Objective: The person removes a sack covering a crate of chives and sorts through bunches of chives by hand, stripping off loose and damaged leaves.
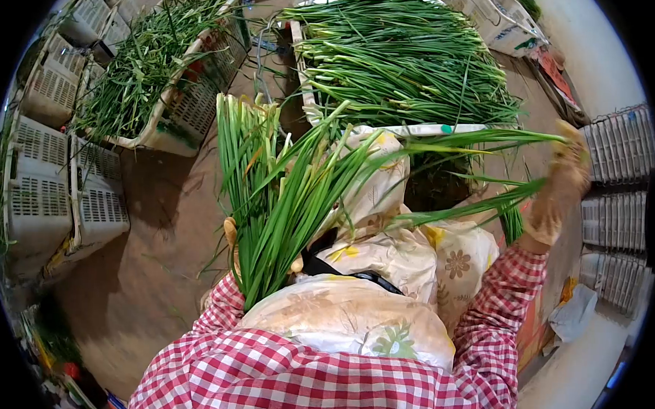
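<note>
My left hand (232,243), in a tan glove, is wrapped round a thick bunch of long green stalks (269,210) in front of my left side. The pale stem ends of the bunch point up and away from me. Out to the right, my right hand (559,176), blurred by motion, grips the ends of some long green leaves (481,140) that stretch across from the bunch. Beyond my knees, a crate (306,81) is heaped with green stalks laid sideways. A floral apron (353,310) covers my lap.
A white crate (153,126) full of loose greens stands at the upper left, beside several stacked crates (40,173). Another crate (492,23) is at the upper right. Metal racks (616,214) line the right wall, with a plastic bag (573,314) below them.
</note>
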The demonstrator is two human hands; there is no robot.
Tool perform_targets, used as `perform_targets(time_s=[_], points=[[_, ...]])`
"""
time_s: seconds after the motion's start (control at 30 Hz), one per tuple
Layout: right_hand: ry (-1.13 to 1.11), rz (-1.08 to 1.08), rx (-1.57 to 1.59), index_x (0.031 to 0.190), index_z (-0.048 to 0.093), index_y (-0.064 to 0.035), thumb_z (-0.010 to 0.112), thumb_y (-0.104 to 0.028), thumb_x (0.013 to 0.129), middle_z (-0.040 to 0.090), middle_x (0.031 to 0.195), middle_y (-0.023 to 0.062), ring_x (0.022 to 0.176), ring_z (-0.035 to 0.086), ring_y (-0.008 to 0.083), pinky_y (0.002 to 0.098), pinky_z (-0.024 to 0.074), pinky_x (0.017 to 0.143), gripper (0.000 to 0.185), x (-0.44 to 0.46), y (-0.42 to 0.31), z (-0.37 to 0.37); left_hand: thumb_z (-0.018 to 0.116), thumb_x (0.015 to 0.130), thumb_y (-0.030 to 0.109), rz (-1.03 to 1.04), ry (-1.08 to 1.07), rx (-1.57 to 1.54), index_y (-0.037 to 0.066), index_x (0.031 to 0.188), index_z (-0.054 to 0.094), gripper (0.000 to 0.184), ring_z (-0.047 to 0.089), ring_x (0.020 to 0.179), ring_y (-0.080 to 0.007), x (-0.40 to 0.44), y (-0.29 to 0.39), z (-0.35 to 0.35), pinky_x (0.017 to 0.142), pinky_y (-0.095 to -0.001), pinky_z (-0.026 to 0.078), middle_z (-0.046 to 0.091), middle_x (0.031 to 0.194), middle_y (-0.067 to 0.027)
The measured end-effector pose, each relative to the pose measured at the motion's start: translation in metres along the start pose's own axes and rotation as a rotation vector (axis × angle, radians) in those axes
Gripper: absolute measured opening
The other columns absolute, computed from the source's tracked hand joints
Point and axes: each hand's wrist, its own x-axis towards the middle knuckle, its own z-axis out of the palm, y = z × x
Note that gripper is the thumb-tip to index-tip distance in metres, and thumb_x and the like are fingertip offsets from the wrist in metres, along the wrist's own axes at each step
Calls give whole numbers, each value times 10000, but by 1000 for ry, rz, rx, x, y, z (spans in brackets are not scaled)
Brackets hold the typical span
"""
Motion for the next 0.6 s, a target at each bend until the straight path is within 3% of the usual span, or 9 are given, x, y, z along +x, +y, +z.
perform_targets(time_s=[0.1,0.17,0.23,0.27,0.37,0.43,0.47,0.5,0.6], points=[[-151,-96,281,1002,645,-69,509,-364,950,592,788,-45,558,428,13,166,269,433,329,9,-12,-19,512,803,653,-3,-14,3,159,1451,212,869,532,1066,-456,-1,-2,1,849,-536,503,368,1383,-231],[-106,112,277,977,640,-62,512,-366,949,592,789,-44,571,452,27,168,330,486,330,-16,-43,9,515,803,650,-7,-24,8,157,1450,215,867,530,1070,-454,1,-3,2,851,-538,501,368,1384,-230],[-440,150,141,982,630,-61,508,-343,955,610,806,-20,664,534,67,202,423,615,309,-33,-43,17,517,803,647,-16,-34,3,155,1449,217,866,529,1073,-453,3,-4,4,853,-540,499,369,1384,-228],[-447,147,140,982,630,-61,508,-343,955,610,806,-20,664,534,67,202,423,615,309,-34,-37,19,519,804,645,-13,-37,1,154,1449,219,865,528,1075,-452,1,-5,6,854,-541,498,369,1384,-228],[-334,-164,136,979,624,-55,493,-333,961,629,824,7,778,573,103,236,443,730,307,-37,-22,32,523,804,641,-1,-42,-5,151,1447,222,862,525,1080,-449,0,-5,6,857,-543,495,370,1384,-226],[-354,-175,217,979,624,-50,480,-340,964,640,830,19,831,568,121,253,437,753,324,-47,-34,46,525,804,637,-2,-50,5,149,1446,225,861,523,1083,-447,0,-5,6,859,-545,493,371,1384,-225],[-358,-244,133,959,633,-49,478,-354,960,647,838,26,779,569,109,239,441,708,342,-56,-51,44,527,804,636,-1,-45,4,148,1445,226,860,523,1085,-446,0,-4,6,860,-546,492,371,1384,-224],[-384,-67,323,922,640,-57,485,-360,957,638,789,12,671,558,82,216,430,601,342,-68,-62,51,528,804,634,-2,-46,6,147,1445,227,859,522,1087,-445,0,-3,6,861,-546,491,371,1385,-224],[-709,314,367,850,647,-63,574,-336,917,602,701,-18,557,497,39,185,389,493,290,-90,-54,52,532,804,629,0,-44,9,144,1443,231,857,519,1092,-443,0,-3,5,864,-549,489,372,1385,-222]])
